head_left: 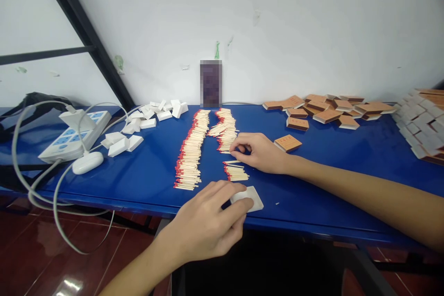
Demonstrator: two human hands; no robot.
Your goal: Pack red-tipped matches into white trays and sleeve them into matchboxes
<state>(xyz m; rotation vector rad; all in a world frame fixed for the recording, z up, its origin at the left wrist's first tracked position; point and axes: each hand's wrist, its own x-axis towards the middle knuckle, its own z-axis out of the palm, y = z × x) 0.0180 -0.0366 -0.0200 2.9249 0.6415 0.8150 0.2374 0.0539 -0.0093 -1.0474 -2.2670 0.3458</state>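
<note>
My left hand (215,215) is closed on a white matchbox tray (255,198) at the front edge of the blue table, fingers over its rim. My right hand (258,151) is pinched over the right-hand row of matchsticks (227,136), with a red-tipped matchstick (225,152) at its fingertips. Just below that hand lies a small separate group of matchsticks (237,172), heads to the left. A longer row of matchsticks (191,150) runs away from me on the left. Several matches lie slantwise near the top of the right row.
White trays (152,113) lie scattered at the back left, beside a power strip (76,136) with looping cables. Orange matchbox sleeves (324,108) are heaped at the back right; one sleeve (287,143) lies nearer my right wrist. Stacked boxes (423,122) stand far right. A pixelated dark rectangle (211,83) stands against the wall.
</note>
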